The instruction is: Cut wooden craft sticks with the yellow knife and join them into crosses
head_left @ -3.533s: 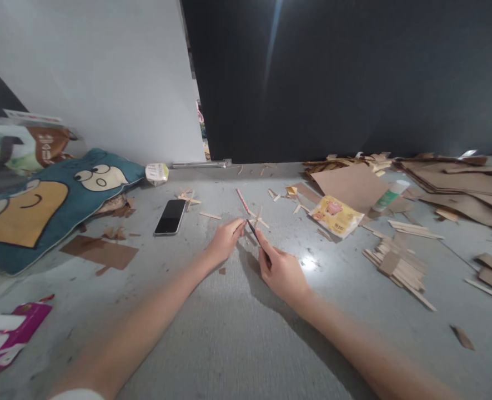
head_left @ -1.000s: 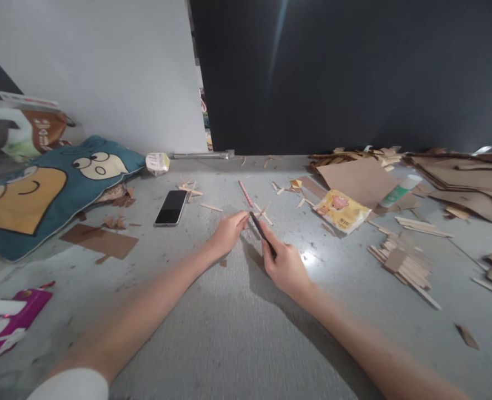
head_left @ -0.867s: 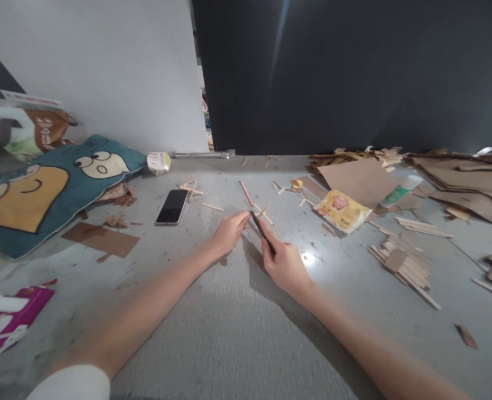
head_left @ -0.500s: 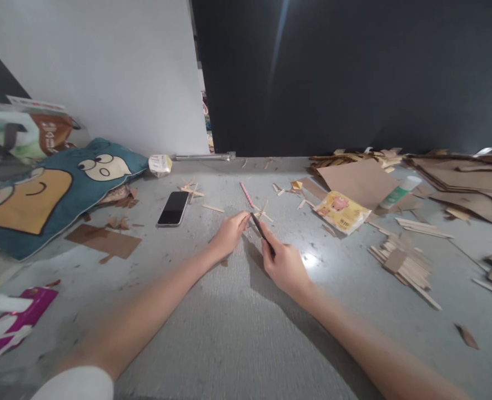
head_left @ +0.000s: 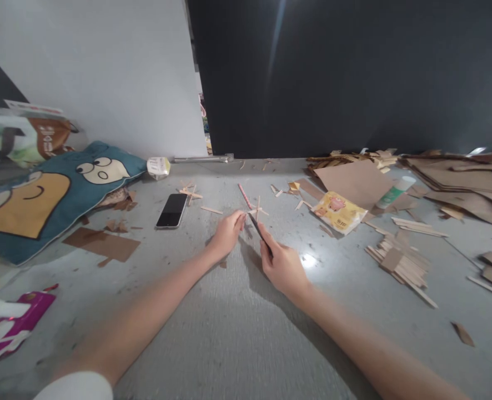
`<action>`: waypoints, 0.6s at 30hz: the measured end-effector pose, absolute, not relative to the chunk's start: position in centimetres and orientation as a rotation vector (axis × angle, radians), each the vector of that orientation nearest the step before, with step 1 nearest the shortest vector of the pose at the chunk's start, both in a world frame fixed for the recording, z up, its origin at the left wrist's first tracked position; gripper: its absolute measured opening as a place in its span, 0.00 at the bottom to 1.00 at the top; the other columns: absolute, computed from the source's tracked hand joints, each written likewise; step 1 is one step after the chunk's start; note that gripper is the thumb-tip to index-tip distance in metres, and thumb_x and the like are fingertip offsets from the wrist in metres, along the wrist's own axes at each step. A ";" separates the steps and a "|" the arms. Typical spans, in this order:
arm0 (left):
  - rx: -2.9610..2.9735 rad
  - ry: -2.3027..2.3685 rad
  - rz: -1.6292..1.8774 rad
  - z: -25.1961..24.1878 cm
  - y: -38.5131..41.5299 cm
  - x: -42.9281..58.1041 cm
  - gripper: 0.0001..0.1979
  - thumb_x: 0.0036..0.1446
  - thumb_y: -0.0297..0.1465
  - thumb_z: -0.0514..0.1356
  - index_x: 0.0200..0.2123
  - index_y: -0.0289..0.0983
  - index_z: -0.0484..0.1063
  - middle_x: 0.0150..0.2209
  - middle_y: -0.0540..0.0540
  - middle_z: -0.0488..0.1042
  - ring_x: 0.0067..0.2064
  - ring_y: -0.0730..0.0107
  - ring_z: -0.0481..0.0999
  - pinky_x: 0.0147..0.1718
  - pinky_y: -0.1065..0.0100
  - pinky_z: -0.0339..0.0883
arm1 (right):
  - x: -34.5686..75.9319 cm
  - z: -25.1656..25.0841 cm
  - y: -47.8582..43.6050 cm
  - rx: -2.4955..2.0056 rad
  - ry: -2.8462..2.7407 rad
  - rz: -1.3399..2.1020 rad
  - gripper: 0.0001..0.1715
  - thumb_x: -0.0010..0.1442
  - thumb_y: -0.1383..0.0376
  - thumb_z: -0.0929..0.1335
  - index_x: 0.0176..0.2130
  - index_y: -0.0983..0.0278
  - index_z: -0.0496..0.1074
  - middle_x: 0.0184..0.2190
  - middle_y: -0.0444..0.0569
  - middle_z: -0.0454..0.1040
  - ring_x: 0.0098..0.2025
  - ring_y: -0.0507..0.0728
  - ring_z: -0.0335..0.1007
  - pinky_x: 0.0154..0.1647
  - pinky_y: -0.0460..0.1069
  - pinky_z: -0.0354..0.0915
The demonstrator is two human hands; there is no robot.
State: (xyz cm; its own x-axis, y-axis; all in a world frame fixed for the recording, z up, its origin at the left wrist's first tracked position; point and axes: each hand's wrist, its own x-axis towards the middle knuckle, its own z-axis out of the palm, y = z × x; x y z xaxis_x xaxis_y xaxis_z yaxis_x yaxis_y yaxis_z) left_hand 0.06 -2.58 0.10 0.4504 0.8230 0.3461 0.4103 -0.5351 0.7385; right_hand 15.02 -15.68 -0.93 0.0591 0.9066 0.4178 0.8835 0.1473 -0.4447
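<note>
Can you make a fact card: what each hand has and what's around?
Left hand: pinching what looks like a thin wooden stick
Right hand: holding a slim dark tool, its tip near the left hand
Beyond the hands: pink patterned stick
To the left: phone, teal cushion
To the right: yellow packet, pile of wooden sticks
Surface: gray tabletop
</note>
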 end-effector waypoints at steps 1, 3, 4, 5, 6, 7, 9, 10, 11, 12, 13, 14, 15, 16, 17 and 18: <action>2.085 1.039 0.973 0.0 -2.3 0.1 0.20 0.72 0.42 0.50 0.29 0.40 0.65 0.25 0.51 0.69 0.28 0.68 0.68 0.32 0.68 0.59 | 15.1 -1.0 -15.8 -1.693 -1.782 0.042 0.33 0.73 0.63 0.57 0.73 0.66 0.60 0.27 0.50 0.80 0.22 0.54 0.72 0.24 0.45 0.58; 1.964 1.043 1.010 -0.3 -1.7 0.0 0.19 0.72 0.44 0.50 0.31 0.39 0.67 0.24 0.52 0.69 0.26 0.70 0.66 0.30 0.68 0.59 | 15.2 -1.0 -15.9 -1.664 -1.750 0.042 0.33 0.74 0.62 0.56 0.73 0.65 0.61 0.28 0.50 0.80 0.22 0.53 0.72 0.25 0.45 0.60; 1.906 1.023 1.014 -0.4 -1.4 0.0 0.19 0.71 0.45 0.51 0.32 0.39 0.68 0.24 0.52 0.69 0.25 0.71 0.65 0.28 0.69 0.58 | 15.3 -1.0 -15.9 -1.654 -1.741 0.050 0.32 0.74 0.62 0.56 0.72 0.65 0.61 0.28 0.50 0.80 0.22 0.53 0.71 0.26 0.45 0.60; 1.857 0.997 1.012 -0.4 -1.2 0.0 0.20 0.71 0.47 0.51 0.33 0.39 0.68 0.24 0.52 0.68 0.24 0.72 0.63 0.26 0.69 0.57 | 15.3 -1.0 -15.9 -1.646 -1.736 0.061 0.32 0.74 0.61 0.56 0.72 0.65 0.61 0.27 0.50 0.79 0.22 0.53 0.71 0.26 0.45 0.61; 1.821 0.967 1.005 -0.5 -1.0 0.0 0.21 0.70 0.49 0.52 0.34 0.39 0.69 0.24 0.52 0.68 0.23 0.73 0.62 0.25 0.69 0.56 | 15.3 -1.0 -15.9 -1.638 -1.732 0.073 0.32 0.74 0.61 0.56 0.72 0.65 0.62 0.27 0.50 0.79 0.22 0.53 0.71 0.26 0.45 0.62; 1.798 0.939 1.000 -0.5 -0.9 0.0 0.22 0.69 0.50 0.52 0.35 0.39 0.69 0.23 0.52 0.68 0.22 0.73 0.61 0.24 0.69 0.55 | 15.4 -0.9 -15.9 -1.631 -1.730 0.085 0.32 0.74 0.61 0.56 0.72 0.65 0.62 0.27 0.49 0.79 0.22 0.53 0.71 0.27 0.45 0.62; 1.784 0.894 0.991 -0.4 -0.9 -0.1 0.23 0.68 0.53 0.52 0.35 0.39 0.69 0.23 0.52 0.68 0.22 0.74 0.61 0.24 0.69 0.55 | 15.4 -0.9 -15.9 -1.620 -1.725 0.101 0.32 0.74 0.60 0.56 0.72 0.65 0.62 0.26 0.49 0.78 0.22 0.53 0.70 0.27 0.45 0.62; 1.787 0.875 0.990 -0.3 -1.0 -0.1 0.24 0.68 0.53 0.53 0.35 0.38 0.69 0.23 0.52 0.68 0.22 0.73 0.61 0.24 0.69 0.55 | 15.4 -0.8 -15.9 -1.615 -1.723 0.103 0.33 0.74 0.60 0.56 0.72 0.65 0.62 0.25 0.48 0.77 0.22 0.53 0.69 0.27 0.45 0.62; 1.795 0.858 0.987 -0.2 -1.2 -0.1 0.25 0.68 0.54 0.53 0.35 0.38 0.70 0.23 0.52 0.68 0.23 0.73 0.61 0.25 0.69 0.55 | 15.4 -0.8 -15.9 -1.612 -1.722 0.102 0.33 0.74 0.60 0.55 0.72 0.66 0.62 0.24 0.47 0.76 0.21 0.53 0.68 0.26 0.45 0.62; 1.804 0.843 0.984 -0.1 -1.3 -0.1 0.25 0.68 0.54 0.53 0.35 0.38 0.70 0.23 0.52 0.68 0.23 0.73 0.62 0.25 0.70 0.56 | 15.3 -0.7 -15.9 -1.610 -1.722 0.099 0.33 0.75 0.59 0.55 0.72 0.66 0.62 0.23 0.46 0.75 0.20 0.53 0.67 0.26 0.45 0.61; 1.811 0.831 0.982 0.0 -1.5 -0.1 0.25 0.68 0.54 0.53 0.35 0.38 0.70 0.24 0.52 0.68 0.24 0.73 0.62 0.26 0.70 0.56 | 15.3 -0.7 -15.9 -1.607 -1.722 0.094 0.33 0.75 0.59 0.55 0.72 0.66 0.62 0.23 0.46 0.75 0.20 0.53 0.66 0.25 0.46 0.61; 1.815 0.821 0.979 0.0 -1.6 -0.1 0.25 0.68 0.54 0.54 0.35 0.37 0.71 0.24 0.52 0.68 0.24 0.73 0.63 0.26 0.70 0.56 | 15.3 -0.7 -15.9 -1.603 -1.723 0.090 0.33 0.75 0.59 0.55 0.72 0.66 0.62 0.22 0.46 0.74 0.20 0.53 0.66 0.25 0.46 0.61; 1.813 0.814 0.978 0.1 -1.7 -0.1 0.25 0.67 0.54 0.54 0.35 0.37 0.71 0.24 0.52 0.69 0.24 0.73 0.63 0.27 0.70 0.56 | 15.4 -0.8 -15.9 -1.598 -1.724 0.085 0.33 0.75 0.59 0.55 0.72 0.66 0.62 0.22 0.46 0.74 0.19 0.53 0.66 0.24 0.46 0.60; 1.806 0.810 0.979 0.1 -1.8 -0.1 0.26 0.67 0.54 0.54 0.36 0.37 0.72 0.24 0.52 0.69 0.24 0.74 0.63 0.26 0.71 0.56 | 15.4 -0.8 -15.9 -1.595 -1.727 0.078 0.33 0.75 0.59 0.55 0.72 0.66 0.62 0.22 0.46 0.75 0.20 0.53 0.67 0.24 0.46 0.60; 1.791 0.808 0.983 0.1 -1.7 0.0 0.26 0.67 0.55 0.55 0.36 0.37 0.72 0.24 0.52 0.69 0.24 0.74 0.63 0.26 0.71 0.56 | 15.4 -0.9 -15.8 -1.598 -1.733 0.067 0.33 0.74 0.60 0.55 0.72 0.65 0.62 0.23 0.47 0.76 0.20 0.54 0.68 0.24 0.46 0.60; 1.768 0.811 0.992 0.0 -1.7 0.0 0.26 0.66 0.55 0.55 0.36 0.37 0.72 0.24 0.52 0.69 0.24 0.74 0.63 0.26 0.71 0.56 | 15.5 -1.0 -15.8 -1.607 -1.744 0.051 0.32 0.74 0.60 0.56 0.72 0.63 0.62 0.24 0.47 0.77 0.20 0.54 0.69 0.24 0.46 0.60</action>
